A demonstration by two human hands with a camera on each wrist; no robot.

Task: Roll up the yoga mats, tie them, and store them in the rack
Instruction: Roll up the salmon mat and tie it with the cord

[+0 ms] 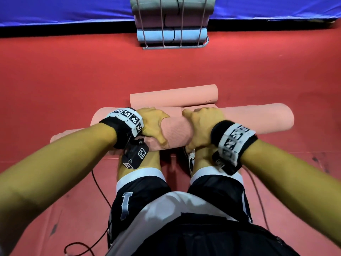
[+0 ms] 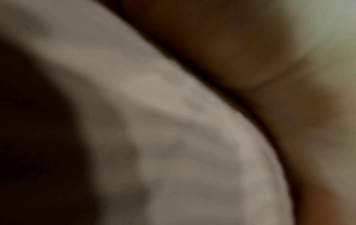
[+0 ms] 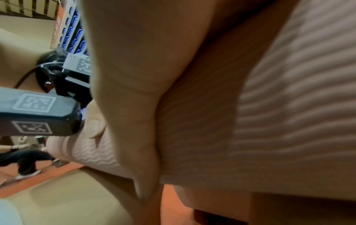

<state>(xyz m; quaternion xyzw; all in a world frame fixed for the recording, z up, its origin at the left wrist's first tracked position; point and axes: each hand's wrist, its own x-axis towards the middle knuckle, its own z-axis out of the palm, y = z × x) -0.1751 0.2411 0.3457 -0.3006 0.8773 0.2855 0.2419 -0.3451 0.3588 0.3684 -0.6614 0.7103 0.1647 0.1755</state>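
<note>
A long pink rolled yoga mat [image 1: 239, 117] lies crosswise in front of me, above my knees. My left hand [image 1: 153, 122] and right hand [image 1: 200, 126] grip its middle side by side, fingers over the far side and thumbs on the near side. A looser pink layer [image 1: 60, 137] sticks out low at its left end. The right wrist view shows my right hand [image 3: 134, 91] pressed against the ribbed mat [image 3: 289, 106]. The left wrist view is a blur of pale mat [image 2: 173, 121]. A second pink roll [image 1: 173, 96] lies on the floor just beyond.
A white wire rack [image 1: 173, 47] stands at the far wall and holds stacked rolled mats, a light blue one [image 1: 153, 36] lowest. Red floor [image 1: 73, 80] stretches between me and the rack. A blue pad [image 1: 64, 10] lines the wall. Cables [image 1: 99, 189] trail by my legs.
</note>
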